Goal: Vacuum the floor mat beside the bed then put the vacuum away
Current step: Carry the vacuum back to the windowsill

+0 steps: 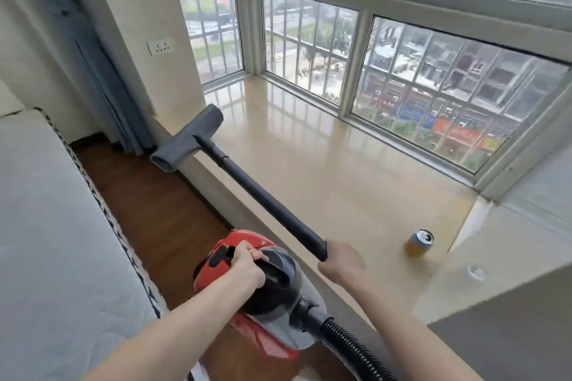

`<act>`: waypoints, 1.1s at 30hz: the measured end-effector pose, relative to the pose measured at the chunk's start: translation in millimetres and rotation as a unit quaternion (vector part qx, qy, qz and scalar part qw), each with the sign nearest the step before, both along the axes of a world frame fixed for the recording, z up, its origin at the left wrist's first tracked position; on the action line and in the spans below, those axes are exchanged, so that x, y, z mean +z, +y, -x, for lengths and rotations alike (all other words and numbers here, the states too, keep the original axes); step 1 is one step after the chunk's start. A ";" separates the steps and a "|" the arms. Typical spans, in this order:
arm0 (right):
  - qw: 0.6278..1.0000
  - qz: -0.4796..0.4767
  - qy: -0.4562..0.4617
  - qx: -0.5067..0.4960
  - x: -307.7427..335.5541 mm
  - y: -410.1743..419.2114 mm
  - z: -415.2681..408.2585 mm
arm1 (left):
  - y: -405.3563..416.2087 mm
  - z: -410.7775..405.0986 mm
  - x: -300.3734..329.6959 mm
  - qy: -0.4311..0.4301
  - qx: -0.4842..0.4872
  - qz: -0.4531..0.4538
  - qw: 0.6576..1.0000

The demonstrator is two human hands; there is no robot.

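Observation:
A red and black canister vacuum (247, 281) hangs in the air over the strip of wooden floor beside the bed. My left hand (247, 266) grips its top handle. My right hand (342, 261) is closed on the near end of the black wand (260, 192). The wand runs up and left to a grey floor nozzle (188, 139), held above the edge of the window ledge. A ribbed black hose (349, 346) leaves the canister toward the bottom right. A pale corner at the bottom edge may be the floor mat (309, 376); I cannot tell.
The bed's white mattress (55, 241) fills the left. A glossy beige window ledge (325, 170) runs along barred windows, with a drink can (419, 243) standing on it at the right. Blue curtains (102, 77) hang in the left corner. A wall socket (160, 46) sits beside them.

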State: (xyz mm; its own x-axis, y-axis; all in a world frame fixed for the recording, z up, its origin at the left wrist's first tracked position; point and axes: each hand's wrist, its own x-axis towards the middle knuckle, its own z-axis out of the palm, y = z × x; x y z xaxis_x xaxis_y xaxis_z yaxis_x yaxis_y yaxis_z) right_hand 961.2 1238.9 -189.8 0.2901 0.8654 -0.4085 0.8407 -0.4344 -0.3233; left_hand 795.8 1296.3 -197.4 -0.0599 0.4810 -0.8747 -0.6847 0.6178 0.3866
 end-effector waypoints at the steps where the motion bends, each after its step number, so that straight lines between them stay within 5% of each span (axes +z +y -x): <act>1: 1.000 0.005 0.003 0.010 -1.1 12.3 -2.8 | 9.2 -3.3 -2.0 0.004 0.006 0.001 1.000; 18: 0.996 0.069 0.036 0.033 -25.7 209.6 46.9 | 211.4 39.3 6.6 0.055 -0.008 0.001 0.998; 33: 0.998 0.043 -0.040 -0.016 -33.7 426.5 111.7 | 433.1 100.0 12.8 0.046 -0.061 -0.021 0.997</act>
State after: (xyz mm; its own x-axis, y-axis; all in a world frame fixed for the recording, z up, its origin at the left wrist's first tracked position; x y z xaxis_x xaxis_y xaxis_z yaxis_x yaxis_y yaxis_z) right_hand 849.5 1665.4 -223.5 0.3514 0.8184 -0.4547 0.8481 -0.4840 -0.2157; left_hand 695.8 1729.4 -184.6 -0.0781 0.5252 -0.8474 -0.5662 0.6763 0.4713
